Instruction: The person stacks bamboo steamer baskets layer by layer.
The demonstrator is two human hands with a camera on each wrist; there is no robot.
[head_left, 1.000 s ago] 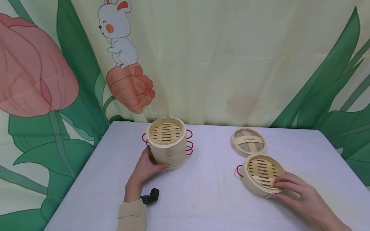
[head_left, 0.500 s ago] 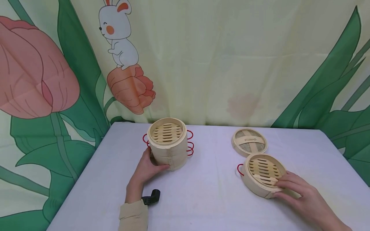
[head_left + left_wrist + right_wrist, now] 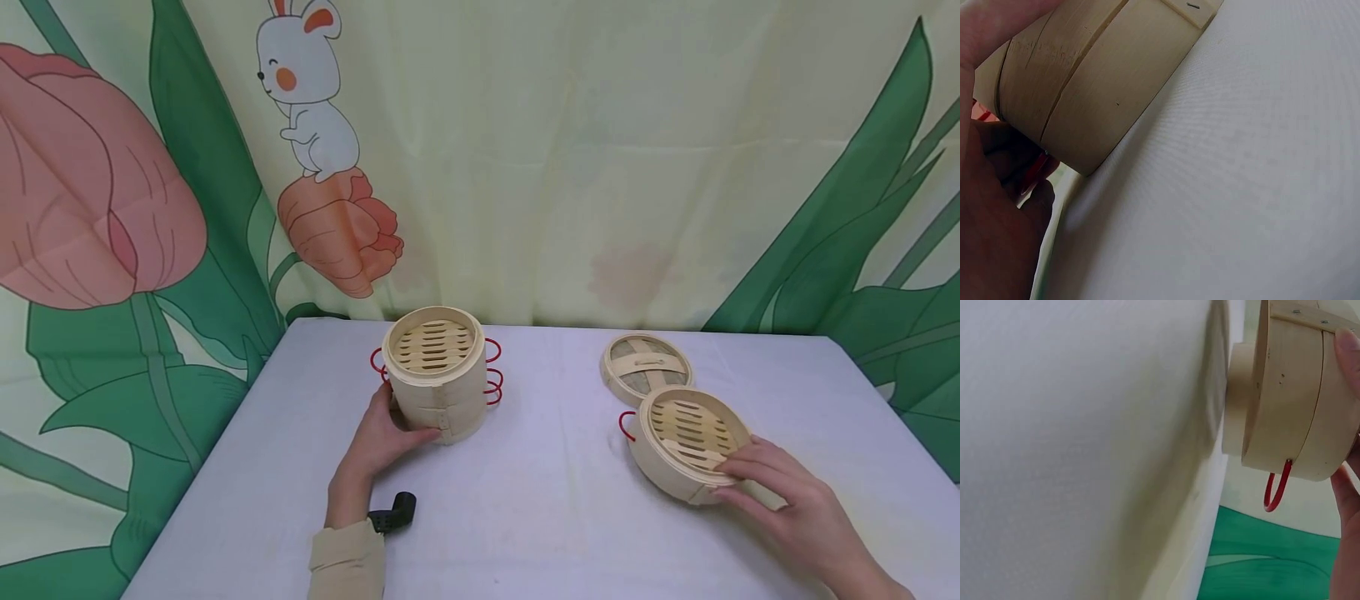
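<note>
A stack of bamboo steamer baskets (image 3: 465, 402) with red loop handles stands at the left of the table. My left hand (image 3: 378, 437) holds its lower left side, thumb across the front; in the left wrist view the stack's base (image 3: 1107, 106) meets the white cloth. At the right, my right hand (image 3: 795, 504) pinches the near right rim of a single steamer basket (image 3: 663, 467), which has a slatted floor and a red handle (image 3: 1279, 487). That basket is tilted and raised off the cloth. Behind it lies a round woven bamboo lid (image 3: 648, 364), its front edge partly covered.
A white cloth covers the table (image 3: 540, 517). Just behind the table's far edge hangs a curtain (image 3: 525, 167) printed with a rabbit, a carrot and leaves. A black wrist device (image 3: 393, 512) sticks out beside the left sleeve (image 3: 347, 562).
My right hand has raised the single basket slightly and carried it a little away from me and to the right. The left hand and the stack stay in place.
</note>
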